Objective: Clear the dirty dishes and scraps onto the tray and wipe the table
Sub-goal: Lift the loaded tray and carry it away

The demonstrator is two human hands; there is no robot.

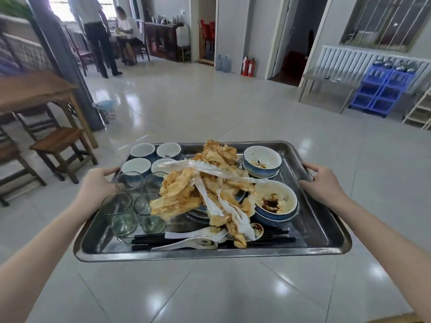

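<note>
I hold a steel tray (321, 231) level above the tiled floor. My left hand (99, 185) grips its left rim and my right hand (321, 180) grips its right rim. In the tray's middle lies a heap of stained napkins (200, 194). Several small white cups (142, 151) stand at the far left, with several glasses (121, 210) nearer me. Stacked dirty bowls (262, 160) sit at the far right, and more dirty bowls (276, 202) sit in front of them. White spoons (186, 243) and black chopsticks (149, 240) lie along the near edge.
A wooden table (35, 89) with stools (60, 145) stands at the left beside a dark pillar (70, 66). Blue crates (377, 89) and a steel bench (326, 86) are at the right. Two people are far back left. Open tiled floor lies ahead.
</note>
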